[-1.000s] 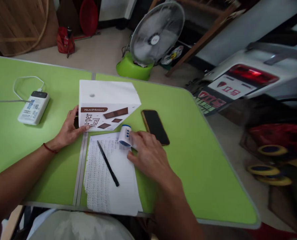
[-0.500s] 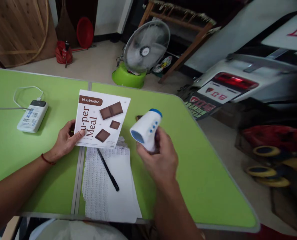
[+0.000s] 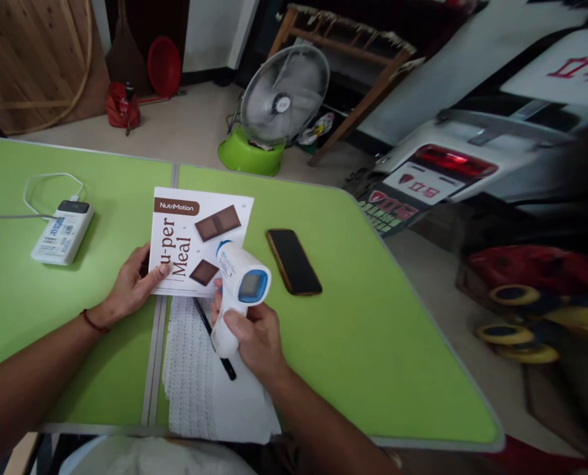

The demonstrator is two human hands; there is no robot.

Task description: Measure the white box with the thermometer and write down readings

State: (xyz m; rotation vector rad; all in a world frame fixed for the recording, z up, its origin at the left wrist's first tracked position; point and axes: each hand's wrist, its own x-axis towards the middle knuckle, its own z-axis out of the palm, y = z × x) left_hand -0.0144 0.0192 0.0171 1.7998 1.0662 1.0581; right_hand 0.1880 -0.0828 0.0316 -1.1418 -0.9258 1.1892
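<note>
My left hand grips the lower left edge of a white box printed with "NutriMotion" and brown chocolate squares, its thumb on the front. Wrapped round the handle of a white and blue infrared thermometer is my right hand. The thermometer's nose points at the box and overlaps its lower right part; its small screen faces me. Below the box lie printed paper sheets, with a black pen on top, partly hidden by the thermometer and my right hand.
On the green folding table, a black phone lies to the right and a white power bank with a cable to the left. Beyond the table stand a fan and a white scooter.
My right hand has moved left and turned the thermometer, so its nose now faces the box and its screen faces me. The phone has come into full view. The box sits slightly lower.
</note>
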